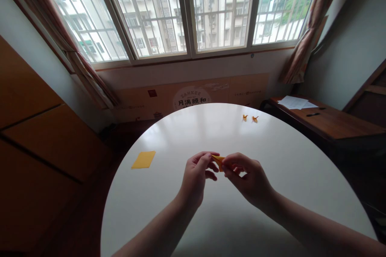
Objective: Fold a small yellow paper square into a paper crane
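Note:
A small piece of folded yellow paper (219, 160) is held up between my two hands over the round white table (187, 132). My left hand (198, 172) pinches its left corner between thumb and index finger, the other fingers curled below. On the right side, my right hand (245, 172) grips the paper with thumb and fingertips, which hide part of it. Two small folded paper cranes (255, 119) stand near the table's far right edge. A stack of square yellow paper (144, 160) lies at the left of the tabletop.
Beyond the table is a barred window (220, 12) with tied curtains (298, 56). To the right, a wooden side table (340, 122) carries white sheets (295, 102) and dark pens. An orange-brown cabinet (45, 140) stands at the left.

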Available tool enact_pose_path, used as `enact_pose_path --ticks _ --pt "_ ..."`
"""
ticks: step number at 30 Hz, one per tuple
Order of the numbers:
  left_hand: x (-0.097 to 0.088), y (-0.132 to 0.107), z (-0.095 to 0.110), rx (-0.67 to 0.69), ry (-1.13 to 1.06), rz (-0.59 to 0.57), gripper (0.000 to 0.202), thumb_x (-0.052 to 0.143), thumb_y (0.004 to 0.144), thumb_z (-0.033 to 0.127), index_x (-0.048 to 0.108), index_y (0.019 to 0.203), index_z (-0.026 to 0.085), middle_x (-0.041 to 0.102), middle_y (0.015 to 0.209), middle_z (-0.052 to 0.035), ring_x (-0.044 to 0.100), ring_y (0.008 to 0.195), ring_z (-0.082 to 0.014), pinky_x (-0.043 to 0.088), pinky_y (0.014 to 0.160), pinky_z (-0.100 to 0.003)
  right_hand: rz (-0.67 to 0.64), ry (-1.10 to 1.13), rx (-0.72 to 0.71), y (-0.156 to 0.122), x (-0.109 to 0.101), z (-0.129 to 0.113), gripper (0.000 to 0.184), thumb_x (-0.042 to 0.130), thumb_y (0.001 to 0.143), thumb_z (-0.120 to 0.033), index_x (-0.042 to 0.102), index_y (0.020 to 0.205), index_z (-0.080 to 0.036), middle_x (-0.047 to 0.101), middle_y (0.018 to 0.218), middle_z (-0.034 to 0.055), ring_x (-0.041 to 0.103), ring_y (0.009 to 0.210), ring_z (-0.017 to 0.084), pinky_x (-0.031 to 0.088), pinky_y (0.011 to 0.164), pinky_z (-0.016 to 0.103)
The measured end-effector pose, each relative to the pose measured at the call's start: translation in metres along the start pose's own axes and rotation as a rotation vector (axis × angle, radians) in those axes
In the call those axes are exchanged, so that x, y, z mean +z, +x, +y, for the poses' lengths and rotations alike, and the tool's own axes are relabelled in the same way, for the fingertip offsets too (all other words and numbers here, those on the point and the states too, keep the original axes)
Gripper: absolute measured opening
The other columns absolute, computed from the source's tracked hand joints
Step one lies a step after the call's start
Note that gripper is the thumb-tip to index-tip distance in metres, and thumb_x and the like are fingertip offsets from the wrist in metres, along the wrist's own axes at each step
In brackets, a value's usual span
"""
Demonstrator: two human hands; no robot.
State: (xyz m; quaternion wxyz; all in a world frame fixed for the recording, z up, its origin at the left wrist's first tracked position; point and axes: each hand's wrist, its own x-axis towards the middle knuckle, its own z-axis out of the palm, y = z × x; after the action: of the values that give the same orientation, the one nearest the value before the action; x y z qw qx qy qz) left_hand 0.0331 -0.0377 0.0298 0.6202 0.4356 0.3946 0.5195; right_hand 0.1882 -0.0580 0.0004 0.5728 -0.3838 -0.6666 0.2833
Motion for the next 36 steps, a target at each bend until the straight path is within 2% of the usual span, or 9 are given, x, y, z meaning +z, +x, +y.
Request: enact_pose_path --ticks 7,13,20,25,30,33,36 --pt "-0.001 -0.001 -0.001 0.060 0.072 -0.034 0.042 0.068 0.080 0.051 0.076 0.087 0.011 0.066 0.068 -0.0070 0.056 0.060 -0.0140 0.045 0.044 -0.019 0.028 -0.007 0.014 0.001 0.000 0.001 0.009 0.065 0.087 -0.015 0.067 0.091 -0.023 0.073 0.081 0.0010 0.071 0.064 0.015 0.054 0.051 0.021" --pt "0.001 -0.002 0.001 0.068 0.156 -0.018 0.031 0.070 0.079 0.041 0.077 0.082 0.011 0.067 0.067 -0.0062 0.056 0.060 -0.0140 0.045 0.045 -0.019 0.027 -0.070 -0.007 0.000 0.001 -0.003 0.007 0.064 0.087 -0.016 0.066 0.088 -0.023 0.072 0.077 0.0015 0.068 0.062 0.015 0.051 0.046 0.020" --pt "0.001 0.000 -0.001 0.075 0.171 -0.014 0.033 0.063 0.083 0.042 0.075 0.083 0.011 0.065 0.065 -0.0058 0.056 0.058 -0.0138 0.045 0.043 -0.019 0.027 -0.029 0.040 0.000 0.001 -0.001 0.004 0.065 0.087 -0.019 0.066 0.089 -0.022 0.072 0.078 0.0014 0.071 0.064 0.017 0.055 0.052 0.024" --pt "-0.004 0.002 -0.004 0.177 0.314 -0.021 0.034 0.057 0.088 0.042 0.072 0.081 0.011 0.064 0.062 -0.0050 0.058 0.056 -0.0148 0.046 0.043 -0.020 0.025 0.031 0.078 0.000 0.003 0.003 0.002 0.067 0.087 -0.021 0.067 0.089 -0.021 0.072 0.079 0.0022 0.070 0.065 0.017 0.058 0.056 0.027" --pt "-0.009 0.003 -0.005 0.313 0.529 -0.006 0.036 0.050 0.094 0.039 0.068 0.075 0.014 0.059 0.055 -0.0009 0.054 0.047 -0.0113 0.044 0.045 -0.020 0.019 0.079 0.100 -0.001 0.002 0.002 0.004 0.068 0.086 -0.022 0.066 0.089 -0.020 0.072 0.079 0.0030 0.069 0.063 0.017 0.058 0.056 0.028" --pt "-0.009 0.003 -0.005 0.298 0.508 -0.024 0.037 0.050 0.095 0.042 0.065 0.075 0.015 0.059 0.056 -0.0008 0.054 0.048 -0.0115 0.044 0.044 -0.020 0.011 0.111 0.111 -0.001 0.001 0.000 0.004 0.068 0.085 -0.022 0.065 0.088 -0.021 0.071 0.075 0.0016 0.069 0.061 0.017 0.055 0.051 0.025" --pt "-0.009 0.002 -0.004 0.251 0.410 -0.062 0.043 0.052 0.093 0.052 0.066 0.081 0.014 0.063 0.063 -0.0032 0.058 0.051 -0.0133 0.046 0.042 -0.020 0.014 0.130 0.112 0.000 0.000 -0.001 0.005 0.069 0.085 -0.022 0.065 0.089 -0.021 0.071 0.075 0.0014 0.070 0.062 0.017 0.053 0.049 0.024"
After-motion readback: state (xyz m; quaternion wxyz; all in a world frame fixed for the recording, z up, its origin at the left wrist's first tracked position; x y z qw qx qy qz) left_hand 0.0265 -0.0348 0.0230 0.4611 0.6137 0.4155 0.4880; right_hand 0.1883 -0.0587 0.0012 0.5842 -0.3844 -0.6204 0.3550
